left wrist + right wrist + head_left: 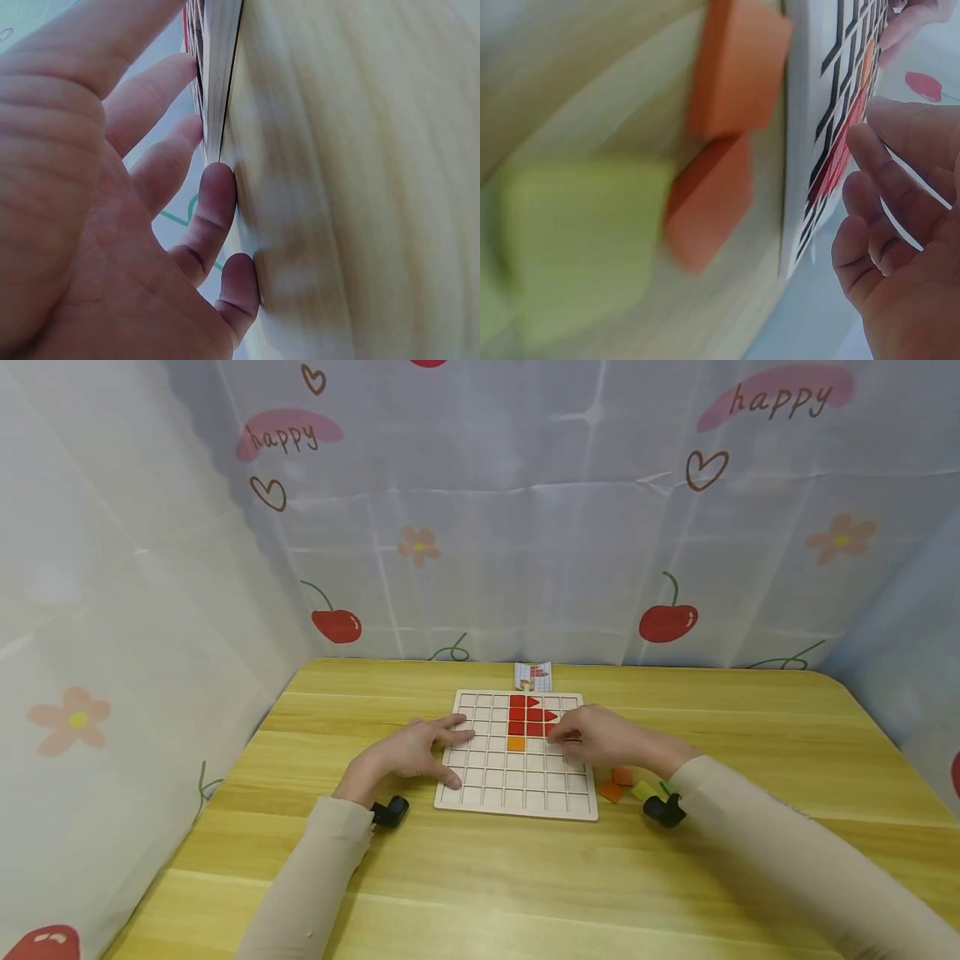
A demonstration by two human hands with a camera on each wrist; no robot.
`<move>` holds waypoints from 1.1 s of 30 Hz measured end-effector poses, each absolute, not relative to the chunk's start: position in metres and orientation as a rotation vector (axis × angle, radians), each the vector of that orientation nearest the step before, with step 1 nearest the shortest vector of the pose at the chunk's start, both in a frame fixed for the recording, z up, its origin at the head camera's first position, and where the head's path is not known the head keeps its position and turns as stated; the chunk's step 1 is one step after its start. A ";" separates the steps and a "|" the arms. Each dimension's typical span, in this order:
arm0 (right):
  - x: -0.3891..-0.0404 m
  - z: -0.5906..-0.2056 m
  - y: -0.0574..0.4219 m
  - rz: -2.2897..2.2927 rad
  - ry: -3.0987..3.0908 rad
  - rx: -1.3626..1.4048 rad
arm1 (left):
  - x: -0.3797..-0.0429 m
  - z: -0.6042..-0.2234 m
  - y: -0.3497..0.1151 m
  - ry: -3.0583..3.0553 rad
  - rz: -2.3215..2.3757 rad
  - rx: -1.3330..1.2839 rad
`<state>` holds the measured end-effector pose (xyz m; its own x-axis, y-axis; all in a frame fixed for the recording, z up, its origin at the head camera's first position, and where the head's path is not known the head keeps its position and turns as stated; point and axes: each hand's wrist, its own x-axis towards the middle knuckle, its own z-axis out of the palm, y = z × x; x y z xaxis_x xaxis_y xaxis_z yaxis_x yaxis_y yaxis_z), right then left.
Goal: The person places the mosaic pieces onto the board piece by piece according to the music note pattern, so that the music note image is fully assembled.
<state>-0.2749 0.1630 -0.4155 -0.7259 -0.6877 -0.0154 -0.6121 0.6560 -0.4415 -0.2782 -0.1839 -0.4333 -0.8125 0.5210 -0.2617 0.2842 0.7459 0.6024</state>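
While the table [480, 885] carries the work, the grid board [491, 797] is apparently steadied by the left hand [408, 750], fingers spread at its left edge. Right hand [596, 739] bent over the right-hand cells; whether anything is pinched cannot be told. Position best checked against the picture card [533, 677]. Red tiles [517, 715] seated in far-side cells; each best squared, then pressed flat, neighbours unjostled.

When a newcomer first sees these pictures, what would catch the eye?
Probably the red tiles come first, on the far half of the pale gridded board. Next come the left hand at the board's left edge and the right hand over its right part. Then, the printed cherries on the cloth behind.
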 end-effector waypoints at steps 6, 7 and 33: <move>-0.266 -0.414 0.186 -0.646 2.682 -0.972 | -0.278 -0.434 -0.184 2.530 0.774 0.609; -0.264 -0.414 0.189 -0.657 2.678 -0.956 | -0.278 -0.434 -0.184 2.532 0.775 0.610; -0.225 -0.411 0.279 -0.547 2.757 -0.919 | -0.277 -0.431 -0.184 2.529 0.763 0.637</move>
<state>-0.2250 0.2788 -0.4114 -0.7914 -0.6086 -0.0566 -0.5409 0.7405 -0.3988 -0.2768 -0.1843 -0.4312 -0.8060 0.5329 -0.2576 0.3016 0.7443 0.5958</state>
